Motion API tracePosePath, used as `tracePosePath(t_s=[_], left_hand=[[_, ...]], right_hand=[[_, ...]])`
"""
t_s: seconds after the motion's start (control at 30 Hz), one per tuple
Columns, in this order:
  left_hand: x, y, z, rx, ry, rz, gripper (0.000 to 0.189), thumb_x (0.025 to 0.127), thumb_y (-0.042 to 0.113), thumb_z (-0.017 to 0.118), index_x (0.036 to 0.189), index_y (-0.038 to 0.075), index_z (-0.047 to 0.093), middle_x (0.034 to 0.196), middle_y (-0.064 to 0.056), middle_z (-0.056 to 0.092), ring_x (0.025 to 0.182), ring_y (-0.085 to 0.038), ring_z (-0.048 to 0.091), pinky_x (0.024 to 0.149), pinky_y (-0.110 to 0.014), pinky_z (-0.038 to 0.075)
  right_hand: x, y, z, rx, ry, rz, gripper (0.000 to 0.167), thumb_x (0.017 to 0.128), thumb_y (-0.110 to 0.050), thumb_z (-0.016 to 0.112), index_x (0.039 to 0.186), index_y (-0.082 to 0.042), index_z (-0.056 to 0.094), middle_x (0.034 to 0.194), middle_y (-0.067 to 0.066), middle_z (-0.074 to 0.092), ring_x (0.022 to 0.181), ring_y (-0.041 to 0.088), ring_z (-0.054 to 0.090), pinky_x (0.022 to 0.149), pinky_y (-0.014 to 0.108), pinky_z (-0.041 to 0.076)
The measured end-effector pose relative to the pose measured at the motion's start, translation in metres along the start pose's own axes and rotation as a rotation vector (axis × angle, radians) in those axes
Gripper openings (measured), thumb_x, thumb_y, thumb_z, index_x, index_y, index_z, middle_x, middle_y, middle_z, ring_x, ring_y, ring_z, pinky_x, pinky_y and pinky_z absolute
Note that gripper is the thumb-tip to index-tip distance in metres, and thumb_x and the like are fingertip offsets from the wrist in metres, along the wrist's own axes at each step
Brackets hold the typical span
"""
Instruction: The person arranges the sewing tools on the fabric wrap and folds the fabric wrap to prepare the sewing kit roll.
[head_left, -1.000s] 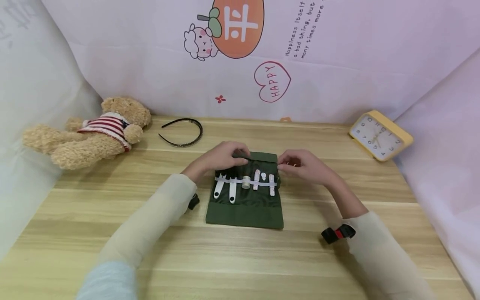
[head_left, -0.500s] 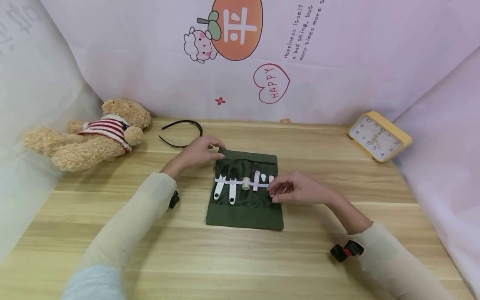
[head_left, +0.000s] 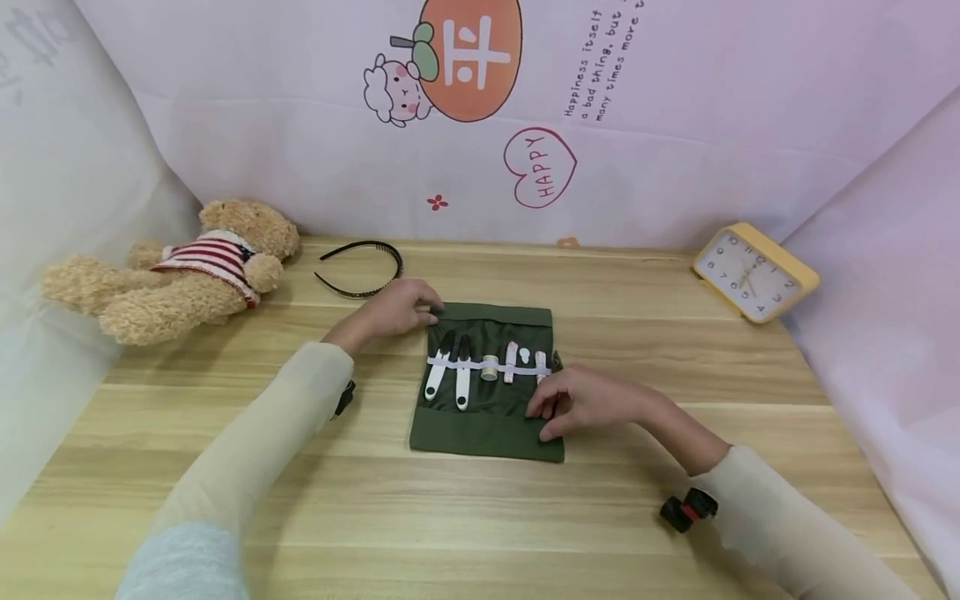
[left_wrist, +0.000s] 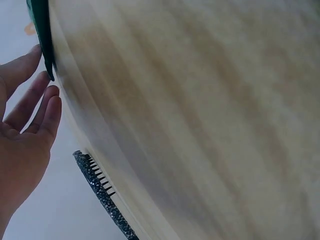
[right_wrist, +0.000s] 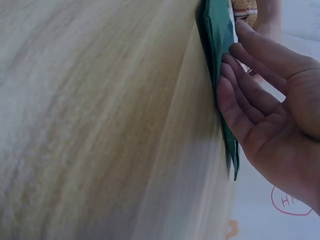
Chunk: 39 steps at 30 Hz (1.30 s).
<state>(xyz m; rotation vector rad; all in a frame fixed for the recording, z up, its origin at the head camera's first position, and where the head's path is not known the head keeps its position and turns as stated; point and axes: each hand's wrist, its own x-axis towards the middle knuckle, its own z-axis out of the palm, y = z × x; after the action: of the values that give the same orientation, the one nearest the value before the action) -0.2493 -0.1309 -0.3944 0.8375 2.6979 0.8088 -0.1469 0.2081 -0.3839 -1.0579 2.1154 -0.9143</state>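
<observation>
A dark green fabric roll-up pouch (head_left: 472, 432) lies unfolded on the wooden table. A pale elastic strap across it holds two white-handled tools with black ends (head_left: 462, 387), a small beige cylinder (head_left: 490, 368) and two pale pink strips (head_left: 511, 362). My left hand (head_left: 392, 310) is at the pouch's far left corner, fingertips at the fabric edge; its thumb stands apart from the fingers in the left wrist view. Over the right side, low near the front flap, my right hand (head_left: 588, 402) rests with loosely bent fingers touching the pouch. It partly covers the right-hand pink strip (head_left: 540, 363).
A black toothed headband (head_left: 397, 265) lies behind my left hand. Farther left is a teddy bear (head_left: 198, 287) in a striped top. At the back right stands a yellow alarm clock (head_left: 753, 271). White printed cloth (head_left: 660, 183) walls off the back and sides.
My left hand has moved left from the pouch's far edge to its corner. My right hand has come down the right side from the far corner toward the front flap.
</observation>
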Motion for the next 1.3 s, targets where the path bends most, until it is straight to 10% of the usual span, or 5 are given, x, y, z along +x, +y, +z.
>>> tracePosePath(t_s=[0.6,1.3], left_hand=[[-0.001,0.007,-0.002,0.091,-0.018,-0.038,0.023,0.091,0.010,0.077,0.113,0.003,0.076,0.118,-0.013,0.069,0.113,-0.030,0.060,0.102,-0.048,0.044],[-0.027,-0.001,-0.007,-0.051,0.009,-0.146,0.020,0.091,0.011,0.078,0.109,0.003,0.078,0.117,-0.013,0.069,0.109,-0.029,0.059,0.094,-0.048,0.048]], right_hand=[[0.000,0.001,0.001,-0.144,0.022,0.030,0.025,0.084,-0.010,0.084,0.107,-0.010,0.072,0.094,-0.003,0.063,0.087,0.015,0.060,0.076,0.030,0.055],[-0.008,0.027,-0.038,-0.338,0.166,0.073,0.027,0.087,0.006,0.075,0.111,-0.005,0.072,0.103,0.003,0.062,0.093,0.020,0.058,0.081,0.038,0.052]])
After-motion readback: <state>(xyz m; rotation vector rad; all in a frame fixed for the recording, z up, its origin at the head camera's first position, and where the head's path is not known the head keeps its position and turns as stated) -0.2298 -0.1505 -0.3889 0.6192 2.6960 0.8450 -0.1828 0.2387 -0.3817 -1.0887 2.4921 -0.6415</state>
